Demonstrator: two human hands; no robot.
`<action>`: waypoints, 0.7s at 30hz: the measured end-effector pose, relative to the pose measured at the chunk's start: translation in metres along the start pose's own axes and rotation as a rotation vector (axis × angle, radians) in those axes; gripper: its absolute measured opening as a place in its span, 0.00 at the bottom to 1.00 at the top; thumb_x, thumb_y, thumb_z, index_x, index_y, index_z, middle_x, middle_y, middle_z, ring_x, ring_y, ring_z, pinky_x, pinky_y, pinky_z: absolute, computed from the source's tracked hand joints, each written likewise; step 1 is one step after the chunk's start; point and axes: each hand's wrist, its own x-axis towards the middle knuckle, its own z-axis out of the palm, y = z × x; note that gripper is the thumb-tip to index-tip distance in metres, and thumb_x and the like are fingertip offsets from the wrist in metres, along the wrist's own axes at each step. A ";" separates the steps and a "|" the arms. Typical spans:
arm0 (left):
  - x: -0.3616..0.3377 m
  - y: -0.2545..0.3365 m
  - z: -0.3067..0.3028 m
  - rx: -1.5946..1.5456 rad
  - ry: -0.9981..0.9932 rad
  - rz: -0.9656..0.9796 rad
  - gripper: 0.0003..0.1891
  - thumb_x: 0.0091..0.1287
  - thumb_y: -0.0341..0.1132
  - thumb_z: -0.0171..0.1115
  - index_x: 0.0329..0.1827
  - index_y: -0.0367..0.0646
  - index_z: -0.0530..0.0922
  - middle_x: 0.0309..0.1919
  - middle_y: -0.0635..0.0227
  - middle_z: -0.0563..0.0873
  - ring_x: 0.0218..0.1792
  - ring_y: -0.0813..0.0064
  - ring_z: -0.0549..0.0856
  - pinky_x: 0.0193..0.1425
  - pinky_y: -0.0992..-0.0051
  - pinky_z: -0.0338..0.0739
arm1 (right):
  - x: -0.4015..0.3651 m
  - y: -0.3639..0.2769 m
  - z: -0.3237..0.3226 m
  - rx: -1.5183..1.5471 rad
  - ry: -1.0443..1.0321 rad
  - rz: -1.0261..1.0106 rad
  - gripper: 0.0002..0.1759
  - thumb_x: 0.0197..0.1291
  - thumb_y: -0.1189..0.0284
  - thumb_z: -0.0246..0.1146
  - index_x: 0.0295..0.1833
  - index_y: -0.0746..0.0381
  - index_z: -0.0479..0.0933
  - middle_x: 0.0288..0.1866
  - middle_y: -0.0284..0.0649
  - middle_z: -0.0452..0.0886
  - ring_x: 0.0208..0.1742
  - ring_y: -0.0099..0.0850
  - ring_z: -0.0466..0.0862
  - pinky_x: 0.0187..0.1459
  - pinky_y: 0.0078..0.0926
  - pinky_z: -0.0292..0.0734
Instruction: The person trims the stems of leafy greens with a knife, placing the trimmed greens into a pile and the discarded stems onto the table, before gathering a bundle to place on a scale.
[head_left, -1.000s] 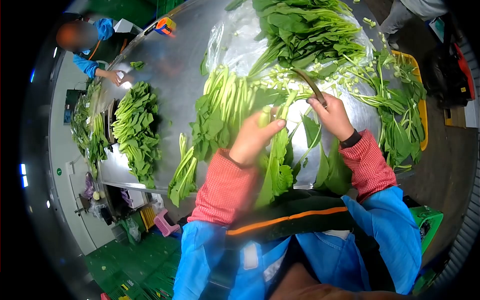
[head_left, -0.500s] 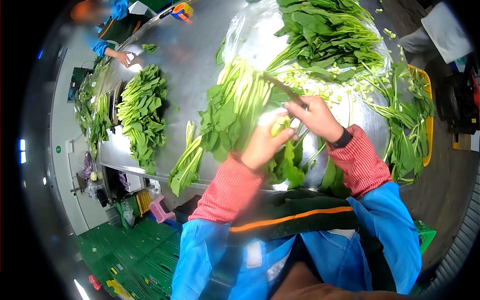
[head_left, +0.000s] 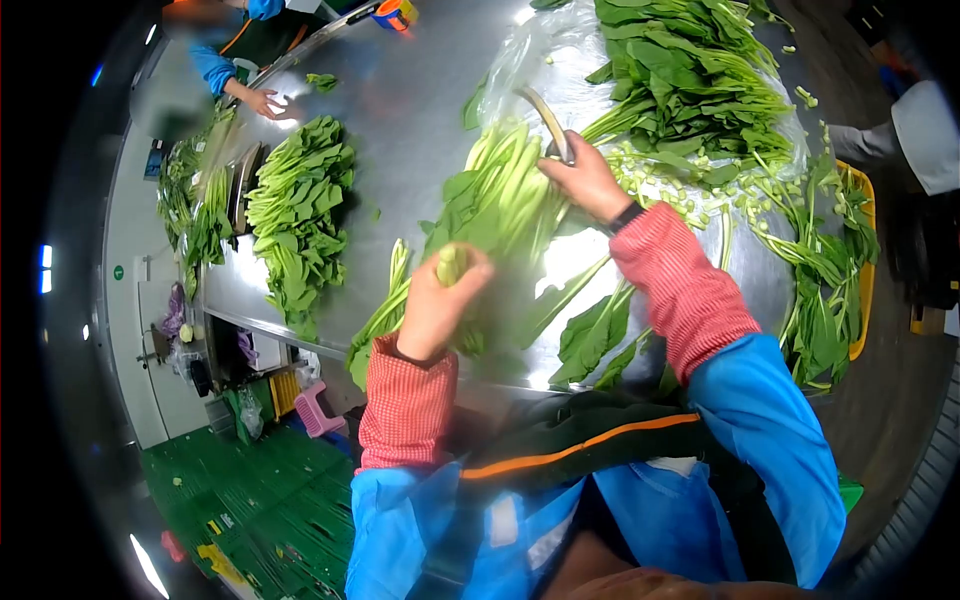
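Note:
My left hand [head_left: 440, 298] is closed around the stems of a leafy green [head_left: 452, 263], cut ends upward; its lower part is blurred. My right hand [head_left: 592, 182] grips a curved knife [head_left: 543, 118], blade pointing up and left, its handle mostly hidden in my fingers. Just below the blade, a pile of leafy greens [head_left: 500, 190] lies on the metal table [head_left: 400, 130]. A few loose leafy stalks [head_left: 597, 335] rest near the table's front edge. Beside my left wrist is a small bunch of greens [head_left: 385, 315].
A large heap of greens [head_left: 690, 80] lies on clear plastic [head_left: 545, 60], with chopped stem ends [head_left: 670, 185] below it. Neat greens [head_left: 300, 220] are stacked at left. Across the table is a co-worker's hand [head_left: 262, 102]. A yellow crate [head_left: 862, 300] stands at right.
My left hand has moved left, away from the knife, with the stems in it. My right hand has risen up and left with the knife, its blade now over the pile.

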 end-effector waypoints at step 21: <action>0.026 0.020 0.108 -0.088 -0.295 0.009 0.16 0.63 0.28 0.68 0.53 0.36 0.77 0.39 0.74 0.83 0.37 0.84 0.80 0.44 0.82 0.76 | -0.151 -0.034 -0.113 -0.679 0.155 -0.126 0.08 0.60 0.70 0.64 0.42 0.62 0.80 0.33 0.43 0.82 0.29 0.38 0.82 0.31 0.30 0.76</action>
